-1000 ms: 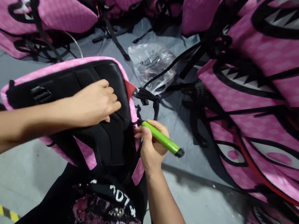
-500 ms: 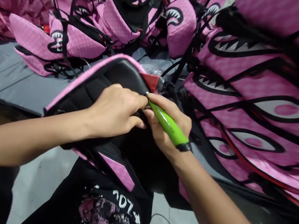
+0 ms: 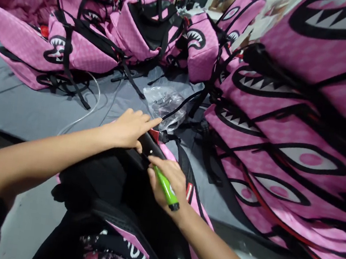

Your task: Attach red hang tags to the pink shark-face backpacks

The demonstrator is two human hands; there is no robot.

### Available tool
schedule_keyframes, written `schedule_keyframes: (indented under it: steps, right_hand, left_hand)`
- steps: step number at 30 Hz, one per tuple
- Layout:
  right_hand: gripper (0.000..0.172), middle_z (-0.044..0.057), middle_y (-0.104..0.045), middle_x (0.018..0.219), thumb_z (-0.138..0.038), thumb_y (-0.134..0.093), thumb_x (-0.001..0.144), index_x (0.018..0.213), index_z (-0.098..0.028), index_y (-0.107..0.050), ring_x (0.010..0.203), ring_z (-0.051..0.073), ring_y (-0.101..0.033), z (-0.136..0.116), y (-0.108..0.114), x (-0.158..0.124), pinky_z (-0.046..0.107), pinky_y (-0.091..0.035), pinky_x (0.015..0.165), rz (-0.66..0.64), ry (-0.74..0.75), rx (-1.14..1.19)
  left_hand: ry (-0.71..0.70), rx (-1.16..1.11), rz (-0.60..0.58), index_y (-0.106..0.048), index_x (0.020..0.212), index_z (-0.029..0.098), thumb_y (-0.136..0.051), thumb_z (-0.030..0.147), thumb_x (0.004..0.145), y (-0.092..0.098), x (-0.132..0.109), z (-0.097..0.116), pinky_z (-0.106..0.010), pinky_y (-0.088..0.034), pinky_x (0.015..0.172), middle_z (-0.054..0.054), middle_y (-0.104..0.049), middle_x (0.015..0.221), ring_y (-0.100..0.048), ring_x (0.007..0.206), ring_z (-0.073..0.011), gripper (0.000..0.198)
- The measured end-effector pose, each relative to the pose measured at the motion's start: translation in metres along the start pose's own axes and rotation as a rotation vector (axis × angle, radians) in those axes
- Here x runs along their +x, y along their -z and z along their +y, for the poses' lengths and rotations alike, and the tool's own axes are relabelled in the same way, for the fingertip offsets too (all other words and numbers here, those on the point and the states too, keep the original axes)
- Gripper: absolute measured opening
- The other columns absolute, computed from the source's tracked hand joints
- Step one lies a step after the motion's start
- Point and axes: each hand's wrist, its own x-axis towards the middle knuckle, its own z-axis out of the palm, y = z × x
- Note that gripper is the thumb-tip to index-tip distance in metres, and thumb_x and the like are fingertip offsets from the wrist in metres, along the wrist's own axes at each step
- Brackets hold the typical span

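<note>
A pink and black backpack (image 3: pixel 122 182) lies open across my lap and the table edge, its black lining facing me. My left hand (image 3: pixel 130 129) grips its top edge near a red tag, thumb on the black panel and index finger stretched out. My right hand (image 3: pixel 168 181) is closed around a bright green-handled tool (image 3: pixel 165 186) with a black end. The tool's working tip is hidden at my fingertips against the black panel, just below a small white spot.
A tall stack of pink backpacks (image 3: pixel 283 155) with shark mouths and eyes stands at the right. More pink backpacks (image 3: pixel 85 47) line the back of the grey table (image 3: pixel 110 101). A crumpled clear plastic bag (image 3: pixel 166 103) lies beyond my left hand, with loose black straps around it.
The backpack's raised pink-edged flap has tipped down, uncovering the plastic bag behind. My right hand with the green tool has come lower and nearer; my left index finger has stretched out.
</note>
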Motion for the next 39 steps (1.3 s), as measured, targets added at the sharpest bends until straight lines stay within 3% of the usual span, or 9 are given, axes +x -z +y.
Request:
schedule_keyframes:
  steps: [3,6,9,12,14,20,25,32,39]
  right_hand:
    - [0.032,0.005,-0.069,0.086,-0.011,-0.06,0.085,0.116,-0.019,-0.061,0.072,0.017,-0.062,0.001,0.003,-0.003,0.031,-0.053,0.068,-0.138,0.015,0.034]
    - [0.028,0.007,-0.07,0.09,-0.021,-0.061,0.088,0.115,-0.019,-0.061,0.076,0.018,-0.065,0.008,0.01,-0.004,0.031,-0.054,0.069,-0.179,-0.053,0.046]
    - [0.028,0.006,-0.072,0.091,-0.029,-0.056,0.092,0.118,-0.02,-0.058,0.08,0.019,-0.069,0.018,0.016,-0.003,0.032,-0.056,0.072,-0.196,-0.192,0.08]
    - [0.027,0.002,-0.074,0.088,-0.027,-0.053,0.093,0.119,-0.022,-0.051,0.078,0.018,-0.071,0.024,0.014,-0.002,0.03,-0.057,0.07,-0.165,-0.384,0.096]
    - [0.023,0.0,-0.073,0.084,-0.025,-0.056,0.09,0.112,-0.023,-0.05,0.071,0.017,-0.071,0.026,0.01,-0.002,0.027,-0.056,0.064,-0.151,-0.445,0.069]
    - [0.018,0.004,-0.071,0.088,-0.02,-0.059,0.087,0.104,-0.022,-0.06,0.074,0.016,-0.068,0.035,0.017,0.004,0.029,-0.056,0.067,-0.267,-0.285,0.025]
    - [0.028,0.007,-0.07,0.103,-0.032,-0.057,0.092,0.118,-0.021,-0.06,0.094,0.02,-0.067,0.041,0.026,0.011,0.035,-0.057,0.08,-0.371,-0.262,0.119]
    - [0.019,0.005,-0.07,0.093,-0.026,-0.057,0.089,0.106,-0.02,-0.062,0.081,0.019,-0.067,0.042,0.009,0.03,0.034,-0.057,0.071,-0.446,-0.235,-0.071]
    - [0.024,0.006,-0.071,0.102,-0.021,-0.061,0.09,0.114,-0.023,-0.064,0.091,0.019,-0.067,0.046,0.026,0.031,0.036,-0.054,0.081,-0.499,-0.224,-0.008]
  left_hand:
    - [0.006,0.063,-0.104,-0.035,0.147,0.015,-0.075,0.05,0.072,-0.016,0.026,-0.007,-0.041,-0.038,0.09,-0.018,-0.057,0.13,-0.052,0.112,-0.033,0.092]
    - [-0.041,0.078,-0.057,-0.018,0.153,0.014,-0.073,0.05,0.073,-0.025,0.029,-0.007,-0.042,-0.035,0.098,-0.018,-0.05,0.139,-0.048,0.12,-0.0324,0.104]
    - [-0.073,0.117,-0.005,0.0,0.155,0.012,-0.077,0.054,0.066,-0.025,0.021,-0.002,-0.052,-0.024,0.109,-0.022,-0.034,0.151,-0.035,0.134,-0.0365,0.125]
    - [-0.068,0.174,-0.03,0.005,0.155,0.013,-0.08,0.058,0.06,-0.025,0.02,0.004,-0.061,-0.015,0.113,-0.023,-0.017,0.159,-0.02,0.143,-0.041,0.135]
    - [-0.049,0.195,-0.05,0.005,0.155,0.015,-0.082,0.056,0.059,-0.028,0.024,0.005,-0.061,-0.016,0.112,-0.023,-0.014,0.16,-0.021,0.142,-0.0416,0.136]
    - [-0.043,0.148,-0.023,-0.008,0.154,0.005,-0.072,0.045,0.076,-0.038,0.03,0.003,-0.042,-0.037,0.098,-0.024,-0.039,0.147,-0.046,0.121,-0.0328,0.108]
    - [-0.06,0.163,0.004,-0.014,0.152,0.002,-0.067,0.042,0.08,-0.04,0.029,0.002,-0.042,-0.037,0.095,-0.021,-0.042,0.144,-0.046,0.119,-0.0327,0.098]
    - [-0.011,0.14,-0.025,-0.015,0.153,0.006,-0.067,0.04,0.08,-0.042,0.033,0.003,-0.042,-0.036,0.096,-0.02,-0.041,0.146,-0.044,0.122,-0.0329,0.096]
    - [-0.038,0.075,-0.038,-0.024,0.15,0.008,-0.069,0.037,0.078,-0.041,0.036,-0.004,-0.04,-0.036,0.095,-0.021,-0.042,0.145,-0.047,0.12,-0.0321,0.09]
